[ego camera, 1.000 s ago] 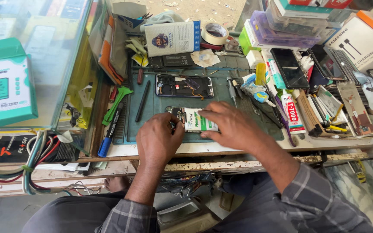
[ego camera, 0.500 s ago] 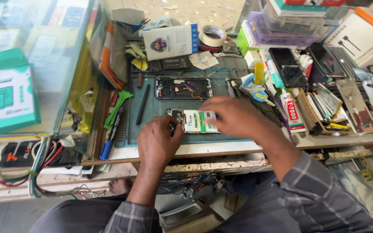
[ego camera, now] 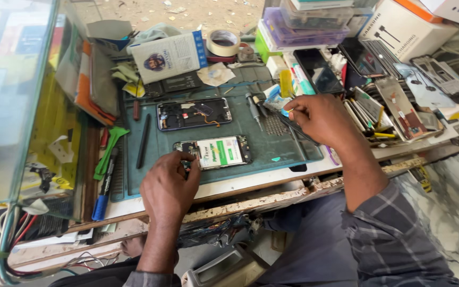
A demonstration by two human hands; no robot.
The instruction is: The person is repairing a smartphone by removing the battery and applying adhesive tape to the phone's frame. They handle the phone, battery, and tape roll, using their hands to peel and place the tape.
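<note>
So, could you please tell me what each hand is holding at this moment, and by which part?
The left hand pinches the opened phone at its left end. The right hand has a grip on dark tweezers near their upper end.

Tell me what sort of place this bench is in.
Most likely a small phone repair stall: an opened phone on a green work mat, stacked spare screens, and the left hand steadying another phone.

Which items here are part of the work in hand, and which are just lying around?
In use:
- left hand on the opened phone
- right hand at the tweezers
- green mat

Lying about:
- second opened phone
- tape roll
- blue marker
- white box
</note>
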